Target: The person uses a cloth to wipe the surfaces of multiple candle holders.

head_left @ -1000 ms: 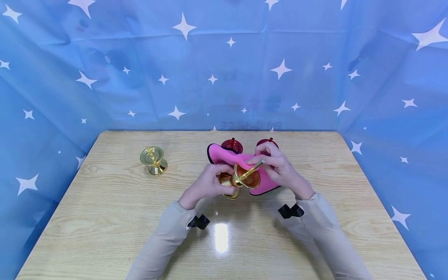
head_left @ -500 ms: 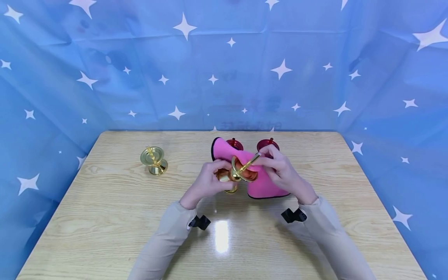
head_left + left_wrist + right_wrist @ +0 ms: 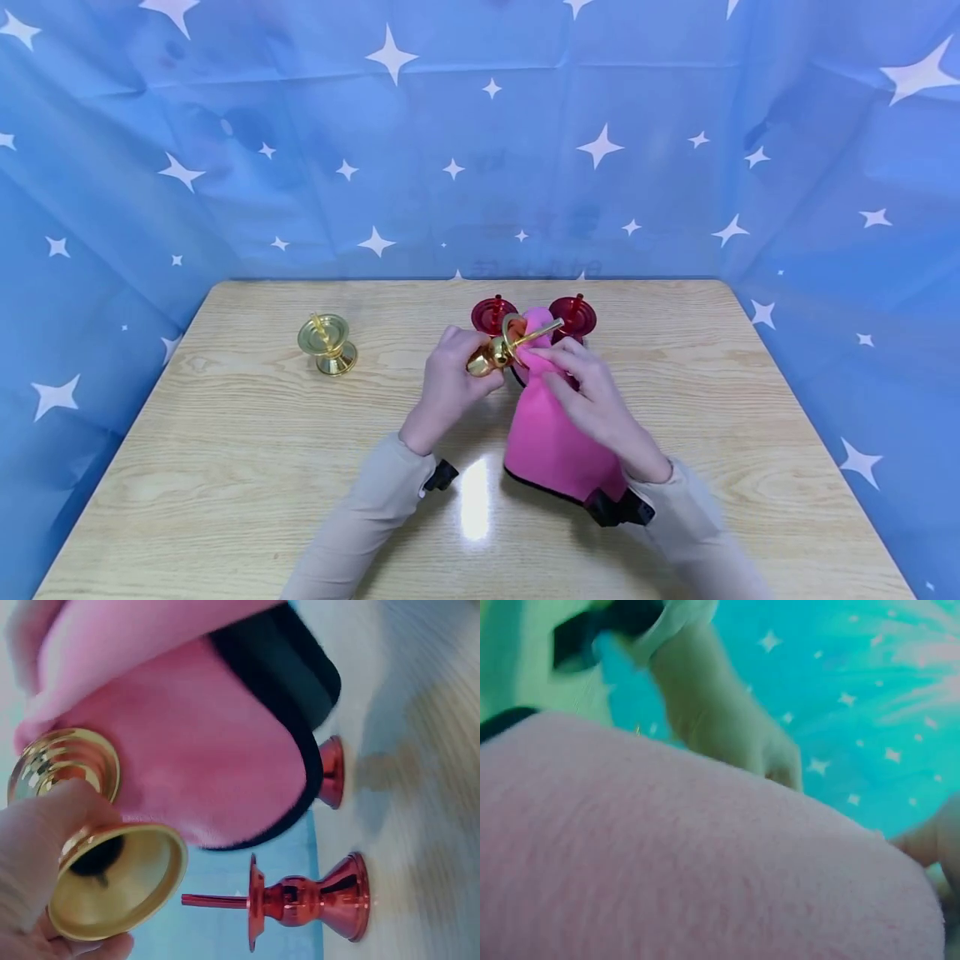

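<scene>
My left hand [image 3: 453, 379] grips a shiny gold candle holder [image 3: 491, 358] by its stem and base, tilted so its thin spike points up to the right. In the left wrist view the hollow underside of its base [image 3: 131, 881] faces the camera. My right hand [image 3: 592, 396] pinches a pink cloth [image 3: 551, 442] with black edging against the holder's dish. From the fingers the cloth hangs toward me, and a fold of it shows behind the dish. In the right wrist view the cloth [image 3: 705, 855] fills most of the picture and hides the holder.
Two red candle holders stand behind my hands, one on the left [image 3: 491, 315] and one on the right [image 3: 576, 317], partly covered by cloth and fingers. Another gold candle holder [image 3: 327, 342] stands at the back left of the wooden table [image 3: 225, 467]. A blue starry curtain [image 3: 480, 208] encloses the table.
The cloth has swung round from spreading out to the left to hanging down toward me, uncovering the left red holder. The gold holder has turned and risen slightly in my left hand.
</scene>
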The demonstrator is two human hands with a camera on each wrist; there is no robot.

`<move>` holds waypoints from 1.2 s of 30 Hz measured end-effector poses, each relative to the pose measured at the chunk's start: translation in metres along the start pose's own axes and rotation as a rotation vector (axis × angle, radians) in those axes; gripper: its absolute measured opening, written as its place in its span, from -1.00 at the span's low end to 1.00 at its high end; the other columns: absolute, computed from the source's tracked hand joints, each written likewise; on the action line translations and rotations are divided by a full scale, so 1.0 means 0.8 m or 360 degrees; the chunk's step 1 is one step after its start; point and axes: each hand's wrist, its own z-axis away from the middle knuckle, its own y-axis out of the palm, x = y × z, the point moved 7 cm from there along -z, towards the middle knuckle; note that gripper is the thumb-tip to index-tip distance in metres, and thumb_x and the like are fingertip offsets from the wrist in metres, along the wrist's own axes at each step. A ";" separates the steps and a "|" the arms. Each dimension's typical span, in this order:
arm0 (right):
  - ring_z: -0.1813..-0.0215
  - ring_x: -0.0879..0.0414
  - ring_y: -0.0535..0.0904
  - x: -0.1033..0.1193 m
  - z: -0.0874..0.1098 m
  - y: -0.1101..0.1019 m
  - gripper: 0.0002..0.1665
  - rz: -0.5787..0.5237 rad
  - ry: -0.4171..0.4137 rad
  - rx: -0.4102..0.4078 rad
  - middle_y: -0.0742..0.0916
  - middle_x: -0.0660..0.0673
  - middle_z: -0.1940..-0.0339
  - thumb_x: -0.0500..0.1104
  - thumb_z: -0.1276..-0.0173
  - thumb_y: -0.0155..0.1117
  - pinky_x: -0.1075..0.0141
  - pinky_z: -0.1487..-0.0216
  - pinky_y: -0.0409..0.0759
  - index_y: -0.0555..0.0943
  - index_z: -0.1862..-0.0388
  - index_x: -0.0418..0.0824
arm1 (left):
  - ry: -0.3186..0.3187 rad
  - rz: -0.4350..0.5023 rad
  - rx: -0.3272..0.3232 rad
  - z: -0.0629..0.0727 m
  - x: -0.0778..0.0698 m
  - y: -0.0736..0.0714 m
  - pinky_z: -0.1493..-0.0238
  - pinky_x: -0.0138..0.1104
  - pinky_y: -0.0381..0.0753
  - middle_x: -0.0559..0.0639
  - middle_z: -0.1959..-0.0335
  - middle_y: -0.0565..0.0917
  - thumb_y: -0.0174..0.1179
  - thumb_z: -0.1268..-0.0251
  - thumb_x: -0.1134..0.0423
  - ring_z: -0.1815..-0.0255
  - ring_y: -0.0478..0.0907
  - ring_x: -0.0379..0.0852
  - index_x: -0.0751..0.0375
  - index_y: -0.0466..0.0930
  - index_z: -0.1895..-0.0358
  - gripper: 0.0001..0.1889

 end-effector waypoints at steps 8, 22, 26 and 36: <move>0.01 0.24 0.54 -0.006 0.002 0.014 -0.68 -0.0605 0.0544 -0.0353 0.63 -0.32 -0.02 -0.39 -0.38 0.04 0.48 0.06 0.49 0.55 -0.08 -0.44 | 0.0143 -0.0216 -0.0104 0.007 -0.009 0.004 0.48 -0.32 0.52 0.03 0.32 0.64 0.42 0.10 0.25 0.32 0.41 -0.07 0.23 0.56 0.34 -0.74; 0.49 0.23 0.32 -0.001 0.004 0.019 -0.65 -0.0076 -0.0008 -0.0423 0.58 -0.17 0.31 -0.57 -0.22 0.04 0.46 0.54 0.29 0.60 0.06 -0.39 | -0.0044 0.0116 -0.0221 0.004 0.011 -0.019 0.38 -0.30 0.48 0.06 0.41 0.66 0.40 0.31 0.39 0.37 0.44 -0.06 0.29 0.61 0.36 -0.71; 0.32 0.20 0.41 -0.049 0.009 0.018 -0.75 -0.0574 0.0512 -0.0595 0.59 -0.06 0.25 -0.48 -0.34 -0.04 0.46 0.35 0.39 0.53 0.09 -0.37 | -0.0176 0.0283 -0.0176 0.004 0.013 -0.017 0.39 -0.32 0.48 0.08 0.40 0.66 0.41 0.29 0.36 0.37 0.46 -0.05 0.32 0.62 0.32 -0.68; 0.18 0.26 0.48 -0.079 0.007 0.051 -0.62 -0.1286 0.0990 -0.0578 0.60 0.05 0.20 -0.43 -0.38 -0.08 0.47 0.18 0.46 0.59 0.20 0.00 | -0.0473 0.0514 -0.0013 0.001 0.013 0.000 0.25 -0.32 0.56 0.15 0.23 0.68 0.37 0.14 0.41 0.24 0.54 -0.05 0.36 0.64 0.21 -0.69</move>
